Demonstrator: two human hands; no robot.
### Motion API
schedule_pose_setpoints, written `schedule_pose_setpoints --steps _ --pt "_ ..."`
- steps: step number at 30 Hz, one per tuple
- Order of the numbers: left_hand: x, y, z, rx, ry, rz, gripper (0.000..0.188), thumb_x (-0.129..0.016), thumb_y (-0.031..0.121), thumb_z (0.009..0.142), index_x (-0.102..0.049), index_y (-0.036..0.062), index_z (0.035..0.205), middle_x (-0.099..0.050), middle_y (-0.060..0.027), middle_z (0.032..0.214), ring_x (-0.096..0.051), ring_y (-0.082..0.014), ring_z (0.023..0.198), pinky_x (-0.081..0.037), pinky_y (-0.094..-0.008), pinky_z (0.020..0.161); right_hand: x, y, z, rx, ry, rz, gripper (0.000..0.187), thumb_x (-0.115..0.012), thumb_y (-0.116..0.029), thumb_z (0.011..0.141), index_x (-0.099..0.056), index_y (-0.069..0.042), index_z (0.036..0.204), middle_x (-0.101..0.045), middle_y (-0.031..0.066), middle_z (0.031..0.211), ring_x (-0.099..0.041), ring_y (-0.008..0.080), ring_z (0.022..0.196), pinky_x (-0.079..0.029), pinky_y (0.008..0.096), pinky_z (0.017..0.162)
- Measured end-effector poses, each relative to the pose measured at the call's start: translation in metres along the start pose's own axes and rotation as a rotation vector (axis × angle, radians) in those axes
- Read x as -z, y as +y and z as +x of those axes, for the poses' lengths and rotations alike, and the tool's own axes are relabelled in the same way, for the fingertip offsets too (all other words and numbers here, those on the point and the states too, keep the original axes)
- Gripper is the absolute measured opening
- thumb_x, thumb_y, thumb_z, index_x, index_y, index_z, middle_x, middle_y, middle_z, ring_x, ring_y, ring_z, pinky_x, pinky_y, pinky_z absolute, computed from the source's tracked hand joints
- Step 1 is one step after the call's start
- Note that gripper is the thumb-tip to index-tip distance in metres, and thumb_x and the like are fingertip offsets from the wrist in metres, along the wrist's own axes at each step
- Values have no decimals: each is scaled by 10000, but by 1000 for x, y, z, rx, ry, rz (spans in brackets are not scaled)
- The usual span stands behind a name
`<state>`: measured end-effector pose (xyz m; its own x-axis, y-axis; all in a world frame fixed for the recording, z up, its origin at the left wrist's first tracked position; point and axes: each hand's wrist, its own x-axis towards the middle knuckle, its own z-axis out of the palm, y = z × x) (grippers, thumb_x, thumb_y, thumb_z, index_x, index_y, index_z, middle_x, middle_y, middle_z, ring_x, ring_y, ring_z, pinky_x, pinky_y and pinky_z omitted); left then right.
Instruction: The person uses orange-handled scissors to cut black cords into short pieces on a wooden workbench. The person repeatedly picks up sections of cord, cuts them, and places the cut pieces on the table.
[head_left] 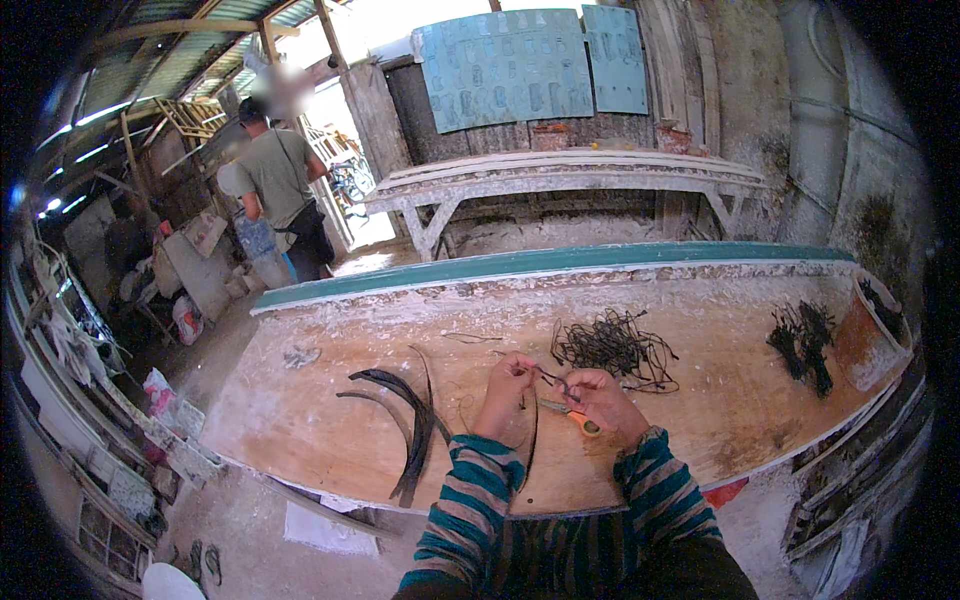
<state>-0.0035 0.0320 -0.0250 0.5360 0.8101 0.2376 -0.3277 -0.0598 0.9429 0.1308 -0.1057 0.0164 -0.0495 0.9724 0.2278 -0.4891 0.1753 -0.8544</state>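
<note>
My left hand pinches one part of a thin black strip above the wooden tabletop. The fingers of my right hand close on the strip's other part, just to the right. Scissors with an orange handle lie below my right hand, partly covered by it. A narrow dark length curves down beside my left hand. Left of my hands is a bunch of long black strips, fanned at the far end. Beyond my right hand sits a loose tangle of knotted black cords.
Tied black bundles lie at the table's right, beside a whitish-brown container on its side. A green ledge edges the table's far side. Behind stands a long whitish bench. A person stands at the far left.
</note>
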Motion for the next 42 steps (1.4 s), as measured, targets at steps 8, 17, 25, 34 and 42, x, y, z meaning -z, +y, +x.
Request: schedule_pose_setpoints --steps 8,17,25,34,42 --pt "0 -9 2 -47 -118 136 95 -645 7 772 -584 30 841 -599 -9 777 -549 -86 730 -429 -214 656 6 -7 5 80 209 -133 103 -670 -91 776 -587 -60 828 -584 -9 744 -473 44 612 -361 195 544" --pt "-9 4 -11 47 -577 56 79 -611 27 795 -599 36 873 -580 26 806 -535 -94 778 -417 -231 722 15 2 15 280 767 -621 109 -623 3 776 -546 -73 776 -529 -30 662 -436 34 574 -347 190 531" --pt "-33 42 -35 210 -510 -15 94 -636 120 798 -579 59 841 -562 22 820 -510 -83 806 -386 -229 757 37 4 19 751 896 -1144 121 -589 -17 800 -601 -59 912 -536 60 782 -521 143 712 -434 287 636" --pt "-6 23 -7 37 88 108 96 -645 121 803 -619 38 843 -545 47 679 -440 -20 574 -341 -172 510 18 5 13 430 792 -1014 94 -678 -39 727 -613 -43 796 -522 67 916 -522 147 756 -447 273 637" --pt "1 8 1 -95 328 57 131 -636 115 791 -634 28 889 -572 26 693 -447 -31 556 -335 -177 486 6 12 9 237 212 -558 100 -641 -94 775 -622 -14 832 -529 35 957 -502 117 854 -412 256 740"
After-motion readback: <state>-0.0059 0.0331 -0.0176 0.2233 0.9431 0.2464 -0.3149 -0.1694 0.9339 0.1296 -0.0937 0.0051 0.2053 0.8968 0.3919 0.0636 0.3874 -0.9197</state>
